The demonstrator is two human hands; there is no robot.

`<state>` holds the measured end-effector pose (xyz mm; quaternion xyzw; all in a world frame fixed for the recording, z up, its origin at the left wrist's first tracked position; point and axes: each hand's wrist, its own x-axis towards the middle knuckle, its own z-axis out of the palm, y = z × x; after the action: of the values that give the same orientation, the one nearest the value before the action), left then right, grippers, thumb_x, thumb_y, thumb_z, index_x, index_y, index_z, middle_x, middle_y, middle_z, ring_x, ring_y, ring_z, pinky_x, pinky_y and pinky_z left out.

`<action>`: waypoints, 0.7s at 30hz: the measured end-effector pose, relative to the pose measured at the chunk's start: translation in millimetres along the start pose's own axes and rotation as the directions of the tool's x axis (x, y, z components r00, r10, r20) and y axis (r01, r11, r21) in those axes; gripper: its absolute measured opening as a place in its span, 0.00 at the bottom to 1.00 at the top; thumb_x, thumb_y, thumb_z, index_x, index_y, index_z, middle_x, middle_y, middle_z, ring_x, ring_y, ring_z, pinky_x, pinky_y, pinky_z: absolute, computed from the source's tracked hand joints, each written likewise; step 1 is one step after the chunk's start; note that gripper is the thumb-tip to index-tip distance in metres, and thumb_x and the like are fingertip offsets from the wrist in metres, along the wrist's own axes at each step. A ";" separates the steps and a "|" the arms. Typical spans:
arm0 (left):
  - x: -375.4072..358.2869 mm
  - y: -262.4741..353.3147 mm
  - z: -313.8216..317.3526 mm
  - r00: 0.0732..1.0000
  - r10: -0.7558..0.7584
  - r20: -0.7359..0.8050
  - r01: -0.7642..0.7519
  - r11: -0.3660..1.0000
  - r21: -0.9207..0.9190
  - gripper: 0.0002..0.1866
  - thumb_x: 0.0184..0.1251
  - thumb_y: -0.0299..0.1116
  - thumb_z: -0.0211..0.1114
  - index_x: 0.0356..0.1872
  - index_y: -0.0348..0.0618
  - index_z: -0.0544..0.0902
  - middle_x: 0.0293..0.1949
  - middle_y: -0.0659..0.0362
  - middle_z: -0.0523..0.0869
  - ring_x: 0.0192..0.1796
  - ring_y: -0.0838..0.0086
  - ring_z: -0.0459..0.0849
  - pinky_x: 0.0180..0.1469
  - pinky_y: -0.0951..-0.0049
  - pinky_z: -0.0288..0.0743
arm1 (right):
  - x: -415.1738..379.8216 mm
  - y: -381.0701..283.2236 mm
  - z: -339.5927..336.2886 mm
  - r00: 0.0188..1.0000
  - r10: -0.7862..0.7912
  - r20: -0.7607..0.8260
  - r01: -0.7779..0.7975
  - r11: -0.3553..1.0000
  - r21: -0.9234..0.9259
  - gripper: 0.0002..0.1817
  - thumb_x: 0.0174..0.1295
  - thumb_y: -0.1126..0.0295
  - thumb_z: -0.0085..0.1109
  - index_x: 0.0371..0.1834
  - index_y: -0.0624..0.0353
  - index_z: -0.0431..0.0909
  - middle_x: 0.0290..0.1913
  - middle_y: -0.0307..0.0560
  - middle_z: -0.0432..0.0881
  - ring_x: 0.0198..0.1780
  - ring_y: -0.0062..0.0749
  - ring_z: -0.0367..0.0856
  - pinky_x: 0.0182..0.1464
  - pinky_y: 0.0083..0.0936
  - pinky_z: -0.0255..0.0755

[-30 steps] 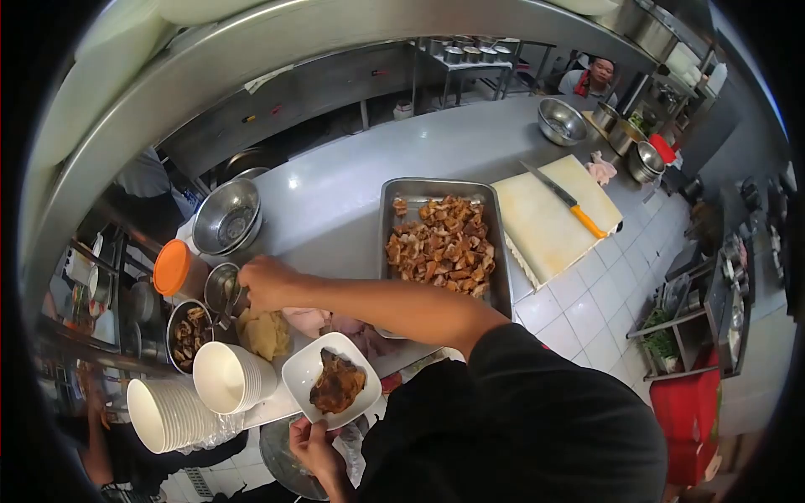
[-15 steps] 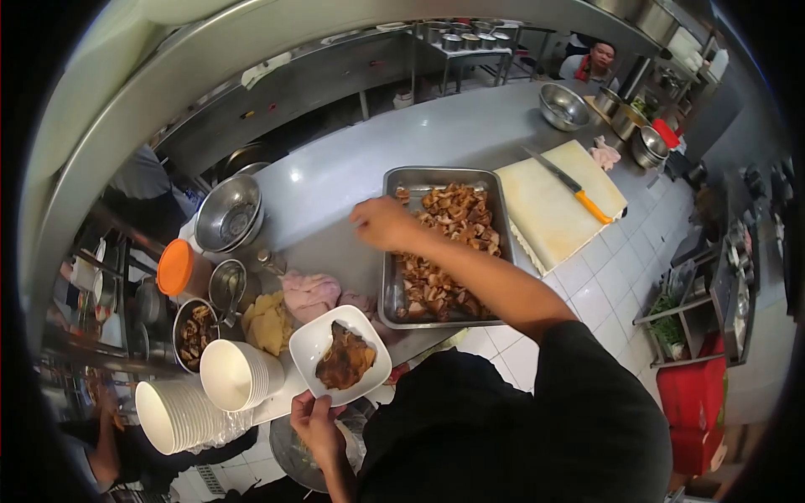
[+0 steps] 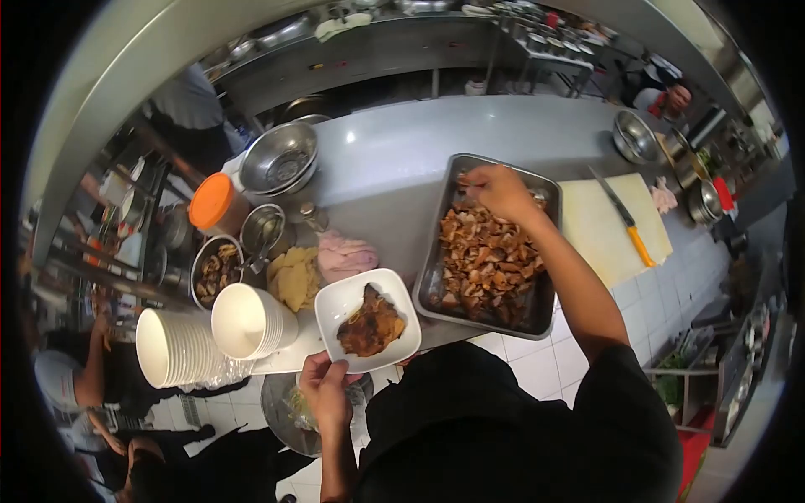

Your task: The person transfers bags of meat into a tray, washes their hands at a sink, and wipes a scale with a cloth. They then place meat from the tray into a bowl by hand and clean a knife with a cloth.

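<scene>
"Stainless counter [image 3: 386,138] in a kitchen, curving off beyond both hands. What's the left hand [image 3: 325,386] doing?"

"Gripping a white square bowl [image 3: 334,303] by its near edge, thumb on the rim and fingers tucked underneath. One dark browned piece [image 3: 370,324] lies in the bowl, just beyond that grip."

"And the right hand [image 3: 503,194]?"

"Reaching over the far left part of a metal tray [image 3: 434,251], fingers bent downward. I can't tell if they're pinched on something (the tips blend in with what's behind them)."

"What's in the tray?"

"Chopped brown pieces [image 3: 490,260], heaped below the right hand and toward the person's body."

"Anything on the other side of that hand?"

"To its right, just beside the tray, there's a pale cutting board [image 3: 597,243], with an orange-handled knife [image 3: 629,218] lying across it."

"Back to the left hand, then."

"Beyond its bowl sits some pink raw meat [image 3: 345,256], with a yellowish pile [image 3: 293,278] next to it. Left of the grip stands a stack of white tubs [image 3: 239,323] (a second stack [image 3: 159,348] is farther out), and past those is a container with an orange lid [image 3: 212,199]."
</scene>
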<state>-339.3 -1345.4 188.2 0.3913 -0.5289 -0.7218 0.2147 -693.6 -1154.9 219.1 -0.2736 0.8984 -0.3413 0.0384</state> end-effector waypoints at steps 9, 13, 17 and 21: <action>2.7 0.8 8.7 0.999 0.050 -0.019 -0.051 0.996 -0.072 0.09 0.54 0.19 0.58 0.38 0.31 0.75 0.34 0.52 0.81 0.30 0.71 0.82 0.30 0.75 0.80 | 15.7 11.9 -1.3 0.954 0.055 0.294 -0.029 0.995 -0.095 0.30 0.42 0.63 0.68 0.50 0.65 0.76 0.43 0.57 0.81 0.44 0.41 0.81 0.48 0.28 0.73; -0.7 10.4 18.4 0.997 0.037 -0.067 -0.035 0.999 0.025 0.09 0.54 0.20 0.58 0.37 0.32 0.76 0.32 0.52 0.82 0.30 0.72 0.82 0.30 0.75 0.81 | 21.9 21.4 16.6 0.857 0.030 0.514 0.116 0.961 -0.249 0.48 0.33 0.46 0.71 0.57 0.67 0.69 0.53 0.63 0.75 0.55 0.51 0.73 0.56 0.38 0.68; 4.8 6.1 25.6 0.997 0.075 -0.034 -0.076 0.997 -0.019 0.08 0.54 0.20 0.57 0.37 0.32 0.76 0.33 0.53 0.82 0.29 0.73 0.82 0.27 0.76 0.81 | 15.7 -12.4 37.7 0.807 0.176 0.563 0.159 0.854 -0.495 0.47 0.32 0.47 0.72 0.56 0.67 0.69 0.57 0.59 0.70 0.60 0.48 0.67 0.58 0.38 0.63; 4.6 12.7 34.4 0.995 0.094 -0.015 -0.094 0.996 0.004 0.08 0.54 0.21 0.56 0.36 0.33 0.75 0.33 0.54 0.81 0.28 0.75 0.81 0.27 0.77 0.79 | 18.3 -8.7 55.5 0.832 0.262 0.489 0.085 0.810 -0.580 0.49 0.33 0.47 0.73 0.60 0.61 0.66 0.62 0.55 0.64 0.65 0.48 0.59 0.61 0.42 0.57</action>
<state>-370.7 -1332.7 203.1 0.3716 -0.5465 -0.7070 0.2518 -690.9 -1202.6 184.4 -0.3135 0.9215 0.0434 0.2249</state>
